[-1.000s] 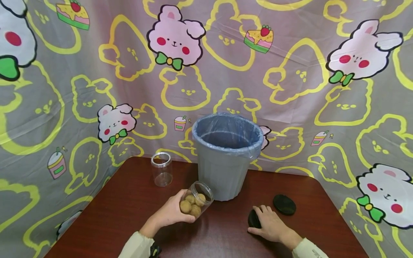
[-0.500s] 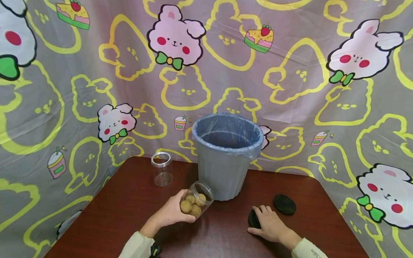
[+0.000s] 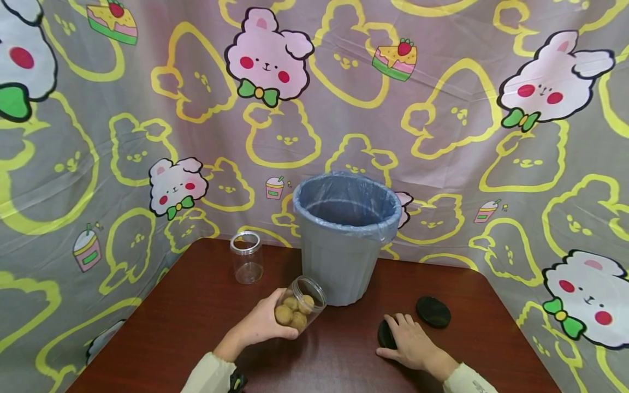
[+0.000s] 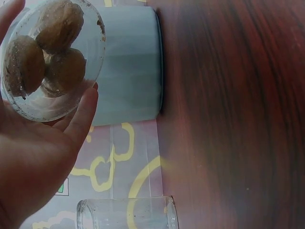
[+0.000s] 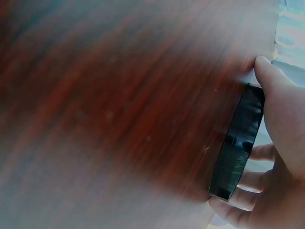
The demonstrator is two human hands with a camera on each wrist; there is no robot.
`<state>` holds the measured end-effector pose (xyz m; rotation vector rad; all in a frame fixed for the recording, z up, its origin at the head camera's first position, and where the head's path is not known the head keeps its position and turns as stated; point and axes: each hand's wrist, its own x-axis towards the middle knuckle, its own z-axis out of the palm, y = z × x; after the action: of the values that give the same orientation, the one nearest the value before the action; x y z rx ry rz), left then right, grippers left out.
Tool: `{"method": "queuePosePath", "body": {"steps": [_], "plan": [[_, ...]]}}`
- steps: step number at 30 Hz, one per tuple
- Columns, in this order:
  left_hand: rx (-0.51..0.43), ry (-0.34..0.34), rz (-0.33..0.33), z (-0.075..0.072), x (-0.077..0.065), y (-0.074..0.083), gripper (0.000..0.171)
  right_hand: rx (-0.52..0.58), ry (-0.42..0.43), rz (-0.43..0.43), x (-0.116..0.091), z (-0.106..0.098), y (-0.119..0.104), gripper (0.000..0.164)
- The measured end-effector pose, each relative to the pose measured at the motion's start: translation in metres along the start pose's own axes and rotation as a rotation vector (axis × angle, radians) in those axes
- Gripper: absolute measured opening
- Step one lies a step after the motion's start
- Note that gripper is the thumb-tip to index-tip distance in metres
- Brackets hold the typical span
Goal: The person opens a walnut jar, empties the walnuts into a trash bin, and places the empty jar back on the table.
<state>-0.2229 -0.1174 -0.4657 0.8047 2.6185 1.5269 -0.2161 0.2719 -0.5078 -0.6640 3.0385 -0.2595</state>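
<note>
In the head view my left hand (image 3: 262,322) grips a clear plastic jar (image 3: 313,292) that is tilted, its open mouth toward the upper right. Several walnuts (image 3: 295,312) lie inside; the left wrist view shows walnuts (image 4: 60,24) through the jar's bottom. My right hand (image 3: 413,344) lies over a black round lid (image 3: 386,334) at the table, thumb on one side and fingertips on the other. From the right wrist, the lid (image 5: 237,143) is seen edge-on between thumb and fingers, against the palm side.
A grey bin (image 3: 339,262) with a blue liner stands at the back of the brown table (image 3: 196,327). Left of it is another clear jar (image 3: 247,262), upright and uncovered. A second black lid (image 3: 433,311) lies beyond my right hand. Patterned cloth (image 3: 285,136) surrounds the table.
</note>
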Motion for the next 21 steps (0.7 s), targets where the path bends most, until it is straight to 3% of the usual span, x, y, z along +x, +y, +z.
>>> {"method": "queuePosePath", "body": {"steps": [14, 21], "plan": [[-0.004, 0.022, -0.003, -0.003, 0.001, 0.004, 0.085, -0.006, 0.002, 0.019, 0.001, 0.0, 0.001, 0.091], [0.004, 0.041, -0.006, -0.009, 0.001, 0.006, 0.084, 0.067, 0.045, 0.035, 0.001, -0.014, -0.004, 0.071]]}}
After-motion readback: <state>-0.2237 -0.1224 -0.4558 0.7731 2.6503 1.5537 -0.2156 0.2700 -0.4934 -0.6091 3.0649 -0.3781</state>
